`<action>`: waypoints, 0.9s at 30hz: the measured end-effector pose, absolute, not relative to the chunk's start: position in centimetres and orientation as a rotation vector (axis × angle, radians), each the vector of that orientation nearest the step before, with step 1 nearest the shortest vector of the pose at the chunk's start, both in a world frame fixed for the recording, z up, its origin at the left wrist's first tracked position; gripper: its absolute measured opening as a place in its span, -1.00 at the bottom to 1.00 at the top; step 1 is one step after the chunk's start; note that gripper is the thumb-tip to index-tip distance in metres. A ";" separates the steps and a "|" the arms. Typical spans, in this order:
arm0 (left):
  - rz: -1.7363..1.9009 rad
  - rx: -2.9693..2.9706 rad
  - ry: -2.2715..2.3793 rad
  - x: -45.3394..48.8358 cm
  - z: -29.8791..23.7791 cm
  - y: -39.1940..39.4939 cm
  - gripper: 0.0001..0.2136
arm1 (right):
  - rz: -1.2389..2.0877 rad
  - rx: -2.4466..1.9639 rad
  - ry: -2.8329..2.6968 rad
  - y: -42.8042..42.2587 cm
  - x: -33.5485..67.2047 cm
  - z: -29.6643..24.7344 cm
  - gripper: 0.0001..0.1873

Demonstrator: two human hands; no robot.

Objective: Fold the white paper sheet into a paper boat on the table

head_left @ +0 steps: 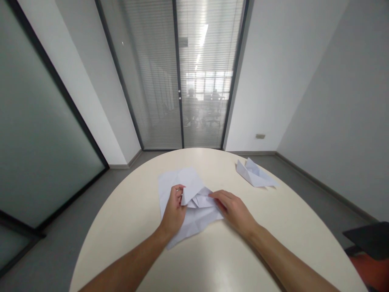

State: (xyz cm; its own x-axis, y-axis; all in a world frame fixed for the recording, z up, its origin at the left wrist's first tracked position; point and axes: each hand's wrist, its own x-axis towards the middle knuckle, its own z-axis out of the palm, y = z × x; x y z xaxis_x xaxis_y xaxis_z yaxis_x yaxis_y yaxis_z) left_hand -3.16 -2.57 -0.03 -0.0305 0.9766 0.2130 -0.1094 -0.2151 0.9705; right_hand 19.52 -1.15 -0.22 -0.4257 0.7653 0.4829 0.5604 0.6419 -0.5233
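While the left hand [174, 209] pinches creased paper [191, 182] on the worktop [127, 211], thumb partly hidden, the right hand [238, 209] touches its edge, grip indeterminable; a chair [369, 240] is cut off.

White-to-pale-lavender crumpled paper [197, 223] on a plain cream table [127, 215]; at two o'clock on it, a plain white paper boat [257, 177]. At twelve, pale grey, finely striped blinds [158, 61]; at nine, grey-green frosted glass [39, 121]; at four, a black-and-red chair [370, 241].
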 end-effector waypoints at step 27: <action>1.447 1.184 1.189 -5.2 -0.5 -1.3 -0.58 | 0.495 -0.943 -2.014 -2.1 20.3 0.5 -0.70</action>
State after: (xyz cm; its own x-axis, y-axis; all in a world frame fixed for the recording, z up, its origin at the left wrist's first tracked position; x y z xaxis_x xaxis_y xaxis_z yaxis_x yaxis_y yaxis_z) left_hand -5.19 -1.30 -0.54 -0.1441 0.9809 0.1304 -0.0626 -0.1405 0.9881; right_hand 20.31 -2.09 0.49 -0.3677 0.7688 0.5232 0.4384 0.6395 -0.6315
